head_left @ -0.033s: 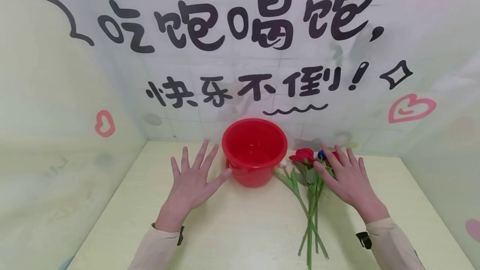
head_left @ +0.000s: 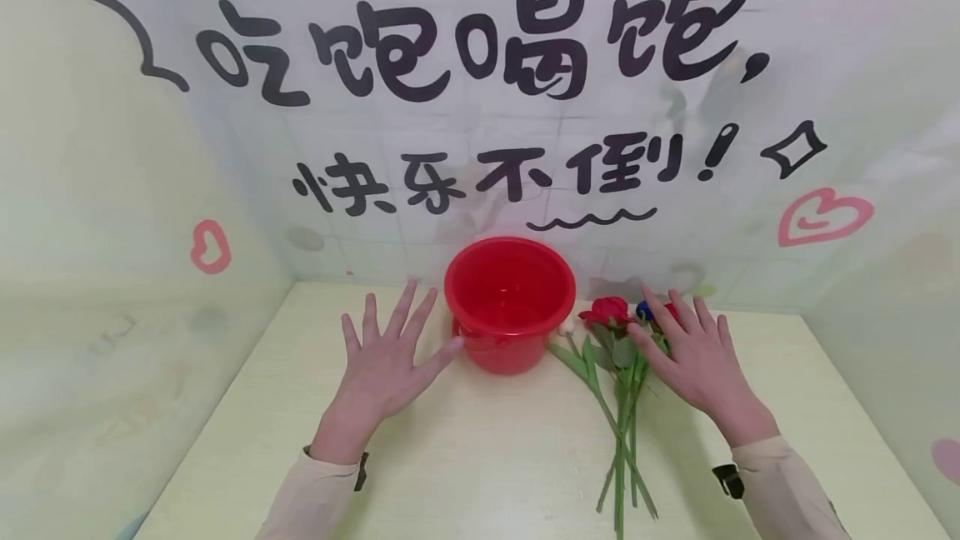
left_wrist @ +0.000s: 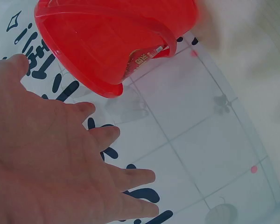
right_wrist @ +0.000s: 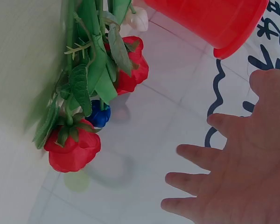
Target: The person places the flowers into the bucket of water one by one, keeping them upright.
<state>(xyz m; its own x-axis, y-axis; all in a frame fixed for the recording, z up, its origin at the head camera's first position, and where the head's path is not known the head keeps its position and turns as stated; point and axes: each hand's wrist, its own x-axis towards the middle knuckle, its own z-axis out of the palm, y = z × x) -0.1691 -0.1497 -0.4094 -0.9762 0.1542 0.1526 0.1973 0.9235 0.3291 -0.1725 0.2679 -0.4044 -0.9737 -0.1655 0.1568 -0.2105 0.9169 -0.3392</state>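
Note:
A red plastic bucket point(head_left: 510, 352) stands upright near the back wall, its handle point(left_wrist: 112, 18) hanging down the side. To its left, my left hand point(head_left: 382, 373) hovers with fingers spread, the thumb tip close to the bucket in the head view. My right hand point(head_left: 701, 365) is also spread, held over the right side of a bunch of flowers and gripping nothing. That bunch holds red roses point(right_wrist: 74, 151), a blue flower point(right_wrist: 99, 114) and a white flower point(right_wrist: 137, 19). Their green stems point(head_left: 619, 457) cross and point toward the front; my right hand partly covers one rose in the head view.
A pale wood-look table point(head_left: 495, 457) carries everything. Close behind it rises a wall covering point(head_left: 420, 248) printed with large black Chinese characters and pink hearts. Side walls point(head_left: 112, 340) enclose the table on left and right. A label point(left_wrist: 142, 59) shows on the bucket.

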